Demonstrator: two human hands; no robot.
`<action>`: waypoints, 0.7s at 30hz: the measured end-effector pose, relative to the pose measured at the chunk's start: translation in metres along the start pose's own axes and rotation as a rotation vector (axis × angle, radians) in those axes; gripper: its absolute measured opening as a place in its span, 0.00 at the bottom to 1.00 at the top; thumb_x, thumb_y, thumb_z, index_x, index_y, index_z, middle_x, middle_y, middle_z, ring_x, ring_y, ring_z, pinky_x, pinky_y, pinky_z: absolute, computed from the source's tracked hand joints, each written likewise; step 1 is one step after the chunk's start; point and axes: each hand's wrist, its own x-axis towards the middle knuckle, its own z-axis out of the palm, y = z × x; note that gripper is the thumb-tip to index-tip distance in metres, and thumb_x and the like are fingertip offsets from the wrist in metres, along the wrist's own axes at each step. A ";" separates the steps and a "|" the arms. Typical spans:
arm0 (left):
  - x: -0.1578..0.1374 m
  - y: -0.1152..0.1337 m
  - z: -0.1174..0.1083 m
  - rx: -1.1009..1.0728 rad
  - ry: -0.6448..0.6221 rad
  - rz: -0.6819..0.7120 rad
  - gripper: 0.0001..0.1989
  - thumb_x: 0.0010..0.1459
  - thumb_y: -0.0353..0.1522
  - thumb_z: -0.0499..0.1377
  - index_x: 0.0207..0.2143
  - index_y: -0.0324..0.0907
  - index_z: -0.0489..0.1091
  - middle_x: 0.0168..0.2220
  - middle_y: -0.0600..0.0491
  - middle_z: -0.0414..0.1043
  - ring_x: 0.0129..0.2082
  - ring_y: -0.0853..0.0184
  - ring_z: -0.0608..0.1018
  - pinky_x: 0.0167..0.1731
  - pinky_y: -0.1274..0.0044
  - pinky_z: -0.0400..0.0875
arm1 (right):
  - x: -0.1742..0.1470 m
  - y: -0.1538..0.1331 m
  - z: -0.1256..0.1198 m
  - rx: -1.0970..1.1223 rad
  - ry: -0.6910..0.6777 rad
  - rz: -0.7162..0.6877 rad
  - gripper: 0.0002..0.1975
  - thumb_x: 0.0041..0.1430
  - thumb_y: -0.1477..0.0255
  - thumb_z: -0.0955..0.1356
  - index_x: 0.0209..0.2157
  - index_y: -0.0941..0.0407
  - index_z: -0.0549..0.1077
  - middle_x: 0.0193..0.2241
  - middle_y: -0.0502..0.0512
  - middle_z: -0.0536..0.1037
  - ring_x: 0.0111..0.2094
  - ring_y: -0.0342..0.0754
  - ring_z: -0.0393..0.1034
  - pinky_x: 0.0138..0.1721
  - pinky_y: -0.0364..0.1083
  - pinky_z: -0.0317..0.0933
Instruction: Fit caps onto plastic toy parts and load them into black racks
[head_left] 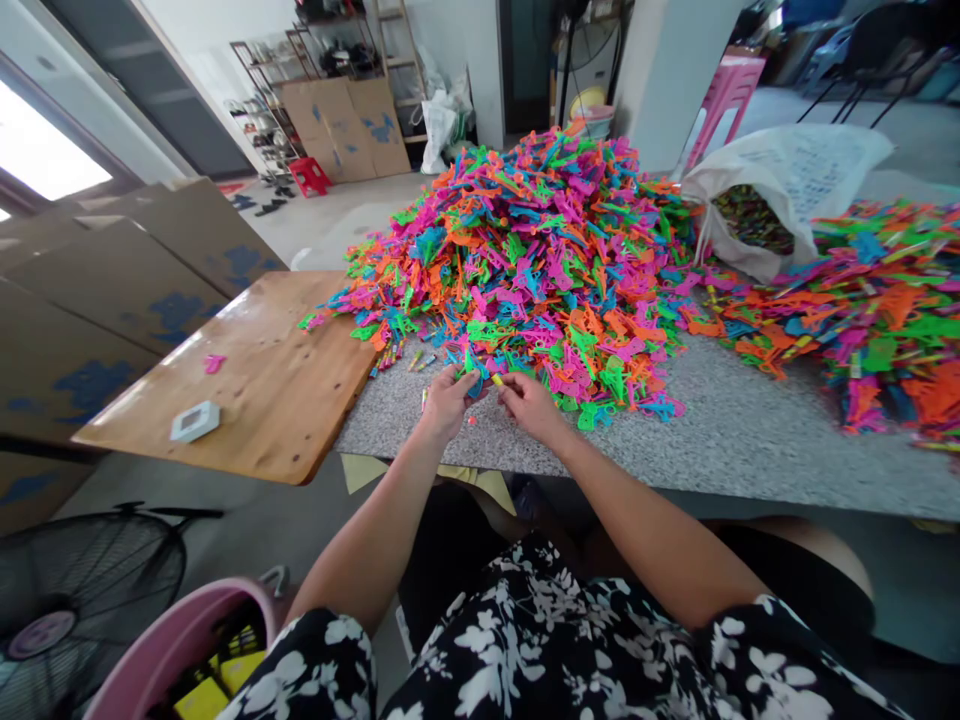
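Observation:
At the front edge of the grey speckled table [720,430], my left hand [446,400] is closed on a small blue plastic piece [478,384]. A green piece lies right by its fingertips; whether it is held too I cannot tell. My right hand [531,405] pinches a short yellow tube [497,380], its end close to the blue piece. Just beyond both hands rises a large heap of pink, orange, green and blue plastic pieces [540,250]. A tiny orange-red bit [472,420] lies on the table between my hands.
On the left a wooden board [277,370] carries a white device [196,421] and a pink piece [214,364]. To the right are an open white sack [817,170] and a second heap [885,310]. A pink tub [187,640] and a fan [82,580] stand lower left.

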 end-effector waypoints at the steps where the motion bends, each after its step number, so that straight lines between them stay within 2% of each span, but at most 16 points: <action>1: -0.001 -0.001 0.002 0.003 0.010 -0.001 0.23 0.45 0.39 0.78 0.40 0.41 0.75 0.38 0.51 0.82 0.35 0.64 0.84 0.38 0.72 0.78 | -0.001 -0.001 0.000 -0.100 0.047 -0.051 0.11 0.68 0.61 0.66 0.43 0.53 0.74 0.32 0.50 0.79 0.29 0.47 0.72 0.32 0.45 0.67; 3: -0.005 -0.002 0.007 0.009 0.029 0.017 0.23 0.45 0.40 0.77 0.41 0.41 0.75 0.38 0.50 0.83 0.35 0.63 0.84 0.38 0.72 0.79 | -0.004 -0.002 0.002 -0.269 0.133 -0.129 0.09 0.69 0.64 0.66 0.43 0.53 0.75 0.34 0.53 0.80 0.36 0.50 0.75 0.40 0.48 0.68; 6: -0.008 -0.006 0.015 0.016 0.060 0.080 0.22 0.47 0.41 0.76 0.40 0.41 0.75 0.37 0.51 0.82 0.35 0.63 0.84 0.39 0.71 0.79 | -0.008 -0.001 0.006 -0.387 0.174 -0.159 0.08 0.70 0.67 0.65 0.44 0.53 0.75 0.37 0.55 0.82 0.39 0.52 0.77 0.44 0.49 0.68; 9: -0.009 -0.009 0.021 0.003 0.098 0.114 0.22 0.46 0.42 0.76 0.39 0.42 0.75 0.36 0.52 0.82 0.36 0.63 0.83 0.40 0.71 0.79 | -0.009 0.000 0.007 -0.368 0.169 -0.140 0.07 0.69 0.67 0.66 0.43 0.53 0.75 0.37 0.55 0.82 0.38 0.52 0.77 0.43 0.49 0.68; 13: -0.007 -0.010 0.021 0.000 0.111 0.068 0.22 0.44 0.42 0.76 0.38 0.42 0.74 0.34 0.52 0.80 0.34 0.64 0.82 0.38 0.71 0.78 | -0.010 -0.001 0.000 -0.247 0.096 -0.095 0.07 0.69 0.66 0.67 0.41 0.54 0.74 0.34 0.52 0.82 0.36 0.50 0.77 0.40 0.46 0.68; 18: -0.010 -0.017 0.027 0.049 0.128 0.101 0.20 0.47 0.41 0.74 0.37 0.42 0.74 0.34 0.54 0.78 0.34 0.65 0.81 0.38 0.72 0.78 | -0.015 -0.003 -0.004 -0.382 0.047 -0.174 0.06 0.70 0.68 0.66 0.42 0.54 0.74 0.35 0.53 0.82 0.37 0.50 0.77 0.41 0.46 0.66; 21: -0.011 -0.029 0.035 0.002 0.181 0.075 0.19 0.49 0.42 0.73 0.39 0.43 0.74 0.34 0.54 0.79 0.35 0.65 0.81 0.37 0.72 0.77 | -0.019 0.001 -0.001 -0.434 0.044 -0.148 0.05 0.69 0.70 0.67 0.44 0.54 0.75 0.37 0.54 0.83 0.37 0.50 0.78 0.41 0.46 0.66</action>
